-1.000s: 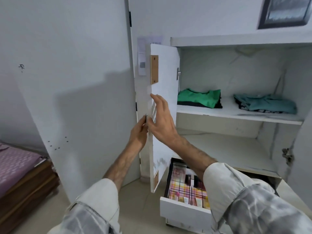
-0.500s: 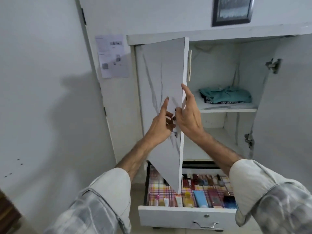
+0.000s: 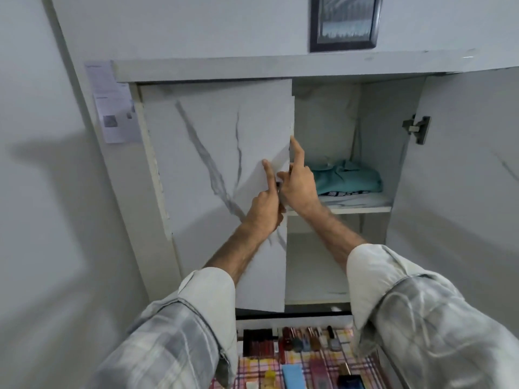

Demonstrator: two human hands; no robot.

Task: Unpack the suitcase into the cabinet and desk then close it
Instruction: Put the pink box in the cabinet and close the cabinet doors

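Cabinet (image 3: 280,68), two doors: left door (image 3: 219,164) nearly shut, left hand (image 3: 265,209) and right hand (image 3: 299,186) apparently pinching its free edge; one teal garment (image 3: 348,178) on upper shelf.

No legible text anywhere.

Printed sheet (image 3: 113,103) taped beside the cabinet door (image 3: 219,175): lines of type and a small grey picture, all too blurred to read. White lettering along the dark band of the folded teal garment (image 3: 346,179) on the shelf, too small to make out. Labels on the bottles in the drawer (image 3: 309,360) unreadable.
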